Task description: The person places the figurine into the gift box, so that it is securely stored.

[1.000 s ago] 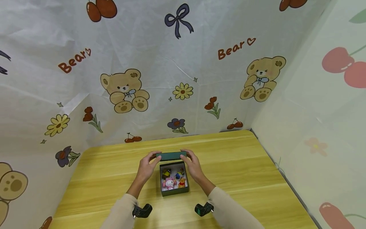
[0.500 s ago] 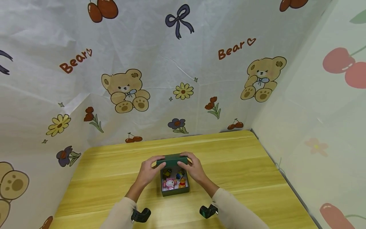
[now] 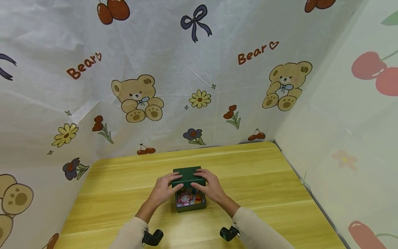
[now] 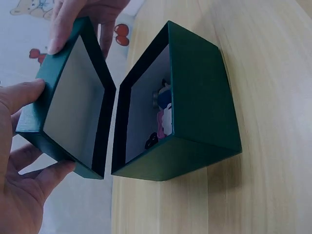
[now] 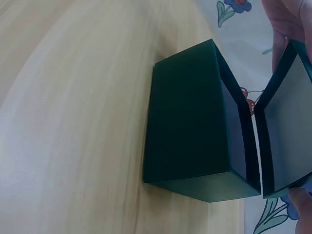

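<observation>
A dark green box (image 3: 191,208) stands on the table with several small toy figures inside, among them a pink-and-white one (image 3: 185,199) and a yellow-and-red bear (image 3: 198,198). Over its far part the green lid (image 3: 188,175) is held at a tilt, its near edge raised and its pale inside facing the box in the left wrist view. My left hand (image 3: 164,189) grips the lid's left end between thumb and fingers. On the right end my right hand (image 3: 212,186) grips it likewise. The lid hides the figures at the back.
The box stands on a wood-grain table (image 3: 124,193), near the middle. Behind the table hangs a white cloth (image 3: 174,114) printed with bears and flowers. A pale wall (image 3: 335,117) rises at the right. Each sleeve carries a black wrist device (image 3: 153,237).
Both hands have brought the lid toward me and tipped it from nearly on edge to flatter, over the box's far half. The box has stayed in place; its rear figures are now covered.
</observation>
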{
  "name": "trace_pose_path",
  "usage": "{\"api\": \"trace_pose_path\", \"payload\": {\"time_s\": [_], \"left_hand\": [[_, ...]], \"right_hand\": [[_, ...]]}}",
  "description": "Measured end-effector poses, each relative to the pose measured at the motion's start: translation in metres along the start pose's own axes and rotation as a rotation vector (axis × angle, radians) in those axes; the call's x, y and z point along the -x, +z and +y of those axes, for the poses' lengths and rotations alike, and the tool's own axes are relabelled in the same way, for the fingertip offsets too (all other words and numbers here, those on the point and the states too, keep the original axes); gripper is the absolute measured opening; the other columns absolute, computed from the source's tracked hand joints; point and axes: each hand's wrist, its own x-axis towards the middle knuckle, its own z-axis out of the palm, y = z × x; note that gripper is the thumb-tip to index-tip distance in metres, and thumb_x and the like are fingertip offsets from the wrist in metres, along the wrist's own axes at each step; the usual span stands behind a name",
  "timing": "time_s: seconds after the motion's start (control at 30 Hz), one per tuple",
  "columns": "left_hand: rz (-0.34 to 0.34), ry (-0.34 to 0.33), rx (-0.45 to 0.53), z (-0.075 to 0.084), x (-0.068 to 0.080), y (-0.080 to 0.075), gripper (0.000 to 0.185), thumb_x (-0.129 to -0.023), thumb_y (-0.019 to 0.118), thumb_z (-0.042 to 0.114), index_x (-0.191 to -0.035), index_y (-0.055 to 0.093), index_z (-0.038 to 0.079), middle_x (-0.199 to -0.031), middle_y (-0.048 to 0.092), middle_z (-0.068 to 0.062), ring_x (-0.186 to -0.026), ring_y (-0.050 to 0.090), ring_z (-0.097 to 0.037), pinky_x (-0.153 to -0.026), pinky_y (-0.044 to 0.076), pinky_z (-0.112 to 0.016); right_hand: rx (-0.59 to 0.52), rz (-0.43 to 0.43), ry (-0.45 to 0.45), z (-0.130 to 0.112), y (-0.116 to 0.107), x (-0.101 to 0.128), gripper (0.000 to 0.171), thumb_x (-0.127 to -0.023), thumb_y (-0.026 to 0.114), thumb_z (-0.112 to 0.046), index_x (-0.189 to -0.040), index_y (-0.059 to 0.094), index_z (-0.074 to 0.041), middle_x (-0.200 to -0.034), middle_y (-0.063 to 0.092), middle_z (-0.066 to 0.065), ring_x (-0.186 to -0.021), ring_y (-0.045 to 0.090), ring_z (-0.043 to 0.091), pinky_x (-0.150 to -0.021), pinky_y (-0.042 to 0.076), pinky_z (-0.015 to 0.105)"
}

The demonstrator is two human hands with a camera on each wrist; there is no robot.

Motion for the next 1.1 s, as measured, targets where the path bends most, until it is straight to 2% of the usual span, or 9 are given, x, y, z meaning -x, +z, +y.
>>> {"api": "trace_pose_path", "payload": {"time_s": [0.13, 0.3, 0.47, 0.73, 0.93, 1.1], "left_hand": [[-0.009, 0.030, -0.096, 0.002, 0.001, 0.003, 0.041, -0.090, 0.069, 0.025, -0.123, 0.064, 0.001, -0.135, 0.053, -0.022, -0.126, 0.047, -0.043, -0.098, 0.044, -0.056], [0.000, 0.063, -0.187, 0.004, 0.006, 0.006, 0.045, -0.087, 0.072, 0.027, -0.123, 0.065, 0.000, -0.134, 0.054, -0.022, -0.126, 0.046, -0.044, -0.101, 0.039, -0.060], [0.002, 0.070, -0.235, 0.005, 0.012, 0.011, 0.047, -0.086, 0.073, 0.027, -0.123, 0.065, -0.001, -0.135, 0.053, -0.021, -0.128, 0.042, -0.046, -0.101, 0.039, -0.060], [0.000, 0.088, -0.315, 0.006, 0.022, 0.018, 0.046, -0.087, 0.072, 0.025, -0.124, 0.064, 0.000, -0.138, 0.051, -0.020, -0.130, 0.039, -0.047, -0.100, 0.040, -0.061], [0.031, 0.150, -0.375, 0.002, 0.028, 0.025, 0.045, -0.085, 0.073, 0.024, -0.123, 0.065, 0.001, -0.137, 0.052, -0.021, -0.129, 0.040, -0.048, -0.098, 0.042, -0.059], [0.072, 0.195, -0.392, -0.001, 0.035, 0.029, 0.045, -0.084, 0.075, 0.025, -0.121, 0.067, 0.000, -0.134, 0.054, -0.022, -0.127, 0.042, -0.050, -0.095, 0.045, -0.057]], "right_hand": [[0.068, -0.002, -0.030, -0.001, 0.000, 0.003, 0.043, -0.088, 0.071, -0.033, -0.120, 0.067, -0.004, -0.135, 0.054, 0.016, -0.127, 0.046, 0.038, -0.102, 0.041, 0.056], [0.146, 0.001, -0.097, 0.002, 0.002, 0.008, 0.043, -0.086, 0.073, -0.031, -0.119, 0.067, -0.004, -0.135, 0.053, 0.016, -0.128, 0.046, 0.039, -0.100, 0.044, 0.053], [0.190, 0.011, -0.167, 0.007, 0.004, 0.013, 0.042, -0.084, 0.075, -0.027, -0.118, 0.067, -0.004, -0.134, 0.054, 0.017, -0.128, 0.044, 0.043, -0.096, 0.046, 0.053], [0.264, 0.040, -0.240, 0.015, 0.008, 0.023, 0.042, -0.081, 0.078, -0.028, -0.117, 0.069, -0.008, -0.133, 0.054, 0.014, -0.130, 0.043, 0.041, -0.096, 0.047, 0.053], [0.282, 0.068, -0.299, 0.021, 0.011, 0.030, 0.044, -0.080, 0.079, -0.027, -0.117, 0.069, -0.007, -0.133, 0.054, 0.015, -0.129, 0.043, 0.043, -0.094, 0.048, 0.053], [0.298, 0.083, -0.358, 0.027, 0.014, 0.034, 0.044, -0.084, 0.075, -0.037, -0.116, 0.070, -0.007, -0.133, 0.055, 0.014, -0.128, 0.044, 0.043, -0.093, 0.049, 0.053]]}}
